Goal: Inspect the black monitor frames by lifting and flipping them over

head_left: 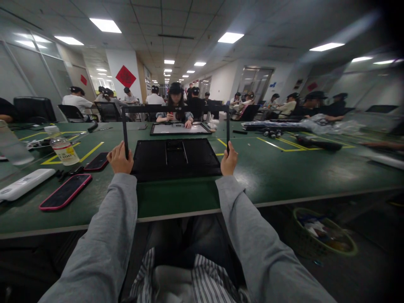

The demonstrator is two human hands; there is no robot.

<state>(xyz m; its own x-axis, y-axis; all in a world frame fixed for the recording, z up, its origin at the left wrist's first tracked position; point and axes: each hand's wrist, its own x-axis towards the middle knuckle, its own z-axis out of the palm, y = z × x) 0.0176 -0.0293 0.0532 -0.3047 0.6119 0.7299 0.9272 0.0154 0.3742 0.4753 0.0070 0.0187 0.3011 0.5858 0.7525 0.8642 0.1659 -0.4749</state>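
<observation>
A thin black monitor bezel frame [148, 108] is held upright between my hands, its long bar across the top. My left hand [120, 158] is closed around the left side bar, and my right hand [229, 160] grips the right one. Beneath and behind the frame, a black monitor back cover [151, 158] lies flat on the green table, with a recessed section and two light rails at its middle. Whether the frame has a lower bar I cannot tell.
Across the table [284, 176] a person handles another panel [179, 128]. Phones [65, 192], a bottle [65, 147] and a white device [27, 184] lie to the left. Black parts [318, 142] and plastic wrap [331, 125] are at right. A waste basket [322, 248] stands below.
</observation>
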